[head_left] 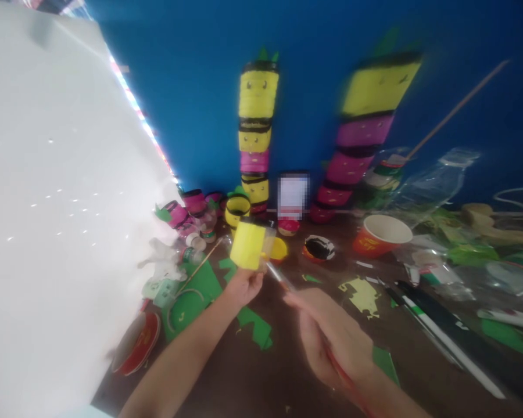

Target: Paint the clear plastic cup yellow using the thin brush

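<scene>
My left hand (244,285) is closed around the lower end of a plastic bottle piece (247,245) that is mostly painted yellow, with a clear strip at its right side. In my right hand (331,328) is a paintbrush (283,278) with a red handle, gripped like a pen. The brush tip meets the right side of the piece, at the edge of the yellow paint. Just behind it stands a container of yellow paint (279,248). A cup of black paint (317,248) is to the right of that.
Stacked yellow and pink painted bottle pieces (258,96) stand against the blue wall, beside a leaning stack (357,133). A paper cup (381,235), clear bottle (440,180) and pens (453,342) lie right. Green paper scraps (257,328) and a red-rimmed cup (137,343) are left.
</scene>
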Action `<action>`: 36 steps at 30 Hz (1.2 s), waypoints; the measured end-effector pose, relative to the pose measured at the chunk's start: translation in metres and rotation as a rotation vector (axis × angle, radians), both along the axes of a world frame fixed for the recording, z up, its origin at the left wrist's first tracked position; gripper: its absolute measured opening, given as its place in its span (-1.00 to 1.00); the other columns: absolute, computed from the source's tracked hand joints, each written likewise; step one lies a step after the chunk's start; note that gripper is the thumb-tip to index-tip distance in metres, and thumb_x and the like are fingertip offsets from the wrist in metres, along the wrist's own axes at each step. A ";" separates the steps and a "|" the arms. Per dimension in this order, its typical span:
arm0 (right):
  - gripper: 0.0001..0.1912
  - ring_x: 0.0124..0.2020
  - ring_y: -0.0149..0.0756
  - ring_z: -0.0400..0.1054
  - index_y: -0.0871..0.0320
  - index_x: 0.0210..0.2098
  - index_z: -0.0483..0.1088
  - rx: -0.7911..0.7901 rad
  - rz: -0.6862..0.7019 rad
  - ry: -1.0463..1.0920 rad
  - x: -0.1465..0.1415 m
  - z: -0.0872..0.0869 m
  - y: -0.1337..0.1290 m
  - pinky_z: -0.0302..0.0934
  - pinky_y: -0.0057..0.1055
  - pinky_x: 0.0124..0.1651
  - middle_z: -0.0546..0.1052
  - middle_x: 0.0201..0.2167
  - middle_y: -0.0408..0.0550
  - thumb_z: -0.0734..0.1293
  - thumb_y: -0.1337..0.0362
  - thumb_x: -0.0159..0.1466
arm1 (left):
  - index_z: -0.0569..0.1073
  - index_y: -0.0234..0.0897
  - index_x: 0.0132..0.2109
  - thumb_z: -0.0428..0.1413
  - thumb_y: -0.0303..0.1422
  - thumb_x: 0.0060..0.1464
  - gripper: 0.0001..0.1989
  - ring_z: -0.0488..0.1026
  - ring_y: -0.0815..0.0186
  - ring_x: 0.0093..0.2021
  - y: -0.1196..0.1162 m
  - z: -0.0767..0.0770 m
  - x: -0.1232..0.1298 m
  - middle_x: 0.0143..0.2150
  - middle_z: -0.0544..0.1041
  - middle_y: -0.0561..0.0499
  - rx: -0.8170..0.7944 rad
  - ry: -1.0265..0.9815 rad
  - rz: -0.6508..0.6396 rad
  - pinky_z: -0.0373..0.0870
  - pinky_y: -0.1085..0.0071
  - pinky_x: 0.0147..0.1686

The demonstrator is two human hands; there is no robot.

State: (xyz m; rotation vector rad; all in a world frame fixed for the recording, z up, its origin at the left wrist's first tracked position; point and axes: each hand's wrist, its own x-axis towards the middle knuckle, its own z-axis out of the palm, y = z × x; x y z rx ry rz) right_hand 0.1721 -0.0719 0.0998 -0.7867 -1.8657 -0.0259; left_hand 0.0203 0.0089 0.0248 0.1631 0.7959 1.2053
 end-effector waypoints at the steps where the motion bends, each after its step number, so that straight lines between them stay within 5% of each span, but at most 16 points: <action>1: -0.68 -0.25 -0.38 0.40 0.27 -0.12 0.34 -0.021 -0.002 -0.002 -0.001 0.000 0.000 0.33 -0.42 -0.14 0.50 -0.33 -0.02 0.20 0.59 0.14 | 0.45 -0.28 -0.18 0.05 -0.75 -0.08 -0.64 0.42 0.53 -0.50 0.000 -0.002 0.000 -0.49 0.45 0.14 0.007 0.009 -0.013 0.32 0.71 -0.50; 13: -0.73 -0.30 -0.35 0.44 0.20 -0.19 0.38 0.043 -0.062 0.037 0.006 0.004 -0.002 0.38 -0.43 -0.22 0.53 -0.36 -0.05 0.18 0.53 0.17 | 0.45 -0.23 -0.18 0.04 -0.70 -0.06 -0.65 0.44 0.50 -0.45 0.001 -0.008 -0.006 -0.44 0.49 0.10 0.007 0.063 -0.081 0.35 0.70 -0.48; 23: -0.68 -0.32 -0.36 0.46 0.25 -0.11 0.35 0.041 -0.105 0.042 0.007 0.009 0.002 0.39 -0.47 -0.21 0.53 -0.34 -0.03 0.19 0.56 0.15 | 0.45 -0.34 -0.32 0.04 -0.72 -0.08 -0.76 0.37 0.53 -0.54 -0.004 0.015 0.001 -0.50 0.45 0.08 0.029 0.067 -0.143 0.33 0.69 -0.53; 28: -0.66 -0.35 -0.36 0.45 0.18 -0.09 0.33 0.024 -0.119 0.041 0.007 0.010 0.004 0.40 -0.45 -0.25 0.54 -0.34 -0.06 0.19 0.54 0.16 | 0.44 -0.34 -0.36 0.10 -0.66 -0.08 -0.83 0.40 0.50 -0.53 -0.004 0.013 0.003 -0.47 0.47 0.05 0.033 0.050 -0.142 0.36 0.65 -0.54; 36: -0.74 -0.44 -0.36 0.44 0.15 -0.23 0.39 0.074 -0.077 0.083 0.008 0.006 0.001 0.39 -0.45 -0.37 0.52 -0.46 -0.12 0.18 0.51 0.17 | 0.46 -0.28 -0.17 0.07 -0.70 -0.08 -0.66 0.42 0.50 -0.47 -0.004 0.010 0.000 -0.42 0.50 0.06 0.056 0.023 -0.129 0.36 0.67 -0.47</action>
